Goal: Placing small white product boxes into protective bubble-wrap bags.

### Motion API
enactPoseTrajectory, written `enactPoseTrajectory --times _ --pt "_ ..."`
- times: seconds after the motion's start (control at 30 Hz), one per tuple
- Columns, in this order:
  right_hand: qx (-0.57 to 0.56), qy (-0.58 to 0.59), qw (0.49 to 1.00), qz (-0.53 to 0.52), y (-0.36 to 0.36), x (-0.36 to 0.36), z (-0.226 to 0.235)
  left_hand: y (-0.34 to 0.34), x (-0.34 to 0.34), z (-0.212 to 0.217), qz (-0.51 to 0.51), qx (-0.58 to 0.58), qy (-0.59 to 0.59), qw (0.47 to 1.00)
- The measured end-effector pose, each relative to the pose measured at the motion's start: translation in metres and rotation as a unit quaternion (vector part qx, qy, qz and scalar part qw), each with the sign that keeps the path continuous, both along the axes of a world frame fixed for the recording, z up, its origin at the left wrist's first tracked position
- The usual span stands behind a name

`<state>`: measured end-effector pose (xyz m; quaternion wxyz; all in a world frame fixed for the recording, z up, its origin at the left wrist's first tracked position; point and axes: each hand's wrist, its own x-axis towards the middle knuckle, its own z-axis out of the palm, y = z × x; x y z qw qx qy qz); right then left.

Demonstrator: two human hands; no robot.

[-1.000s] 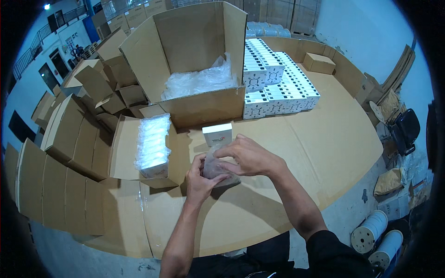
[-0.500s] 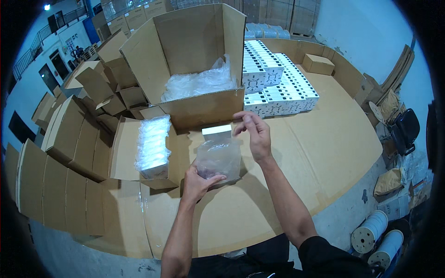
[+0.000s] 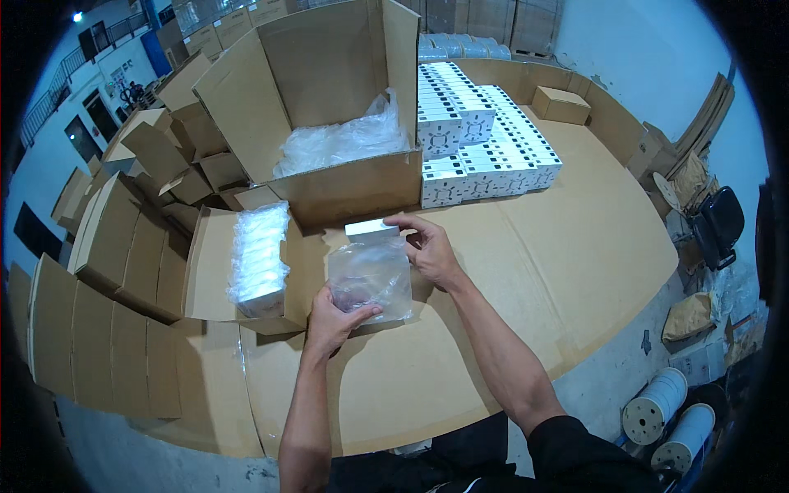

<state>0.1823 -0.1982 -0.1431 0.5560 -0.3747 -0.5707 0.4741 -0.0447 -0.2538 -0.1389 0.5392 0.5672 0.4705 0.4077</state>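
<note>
A clear bubble-wrap bag is held up in front of me, with a small white box sticking out of its top. My left hand is closed around the lower left of the bag, thumb across its front. The fingers of my right hand close on the right end of the white box at the bag's mouth. Just left of the bag, an open carton holds a row of wrapped white boxes. Behind stands a large open carton with clear plastic bags in it.
Stacked white boxes stand right of the large carton. A small closed carton sits at the far right of the cardboard-covered table. Brown cartons line the left side. Reels and a black chair are off the table's right side.
My right hand has come down and left from beside the box onto its right end. The view has shifted slightly; my left hand still holds the bag.
</note>
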Motion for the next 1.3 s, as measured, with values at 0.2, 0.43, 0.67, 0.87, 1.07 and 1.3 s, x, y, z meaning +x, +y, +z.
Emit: enactPoseTrajectory --times 0.2,0.43,0.67,0.87,1.07,1.3 --pt "0.014 0.042 0.996 -0.071 0.005 -0.005 -0.004 0.003 -0.008 -0.006 -0.015 -0.037 0.01 0.999" --pt "-0.01 0.251 0.962 -0.106 0.0 -0.007 0.004 0.002 -0.007 0.006 -0.039 -0.045 0.008 0.998" --pt "-0.031 0.198 0.977 -0.069 0.002 0.009 -0.007 0.005 -0.006 0.003 -0.04 -0.042 -0.002 0.998" --pt "-0.058 0.196 0.978 -0.044 -0.003 0.007 0.002 0.005 -0.01 0.002 -0.027 -0.052 -0.001 0.998" --pt "-0.076 0.206 0.976 -0.005 -0.005 0.011 0.001 0.005 -0.008 0.001 -0.036 -0.042 -0.032 0.998" --pt "-0.094 0.182 0.977 0.055 -0.007 0.008 0.002 0.005 -0.007 -0.002 -0.037 -0.022 -0.016 0.999"
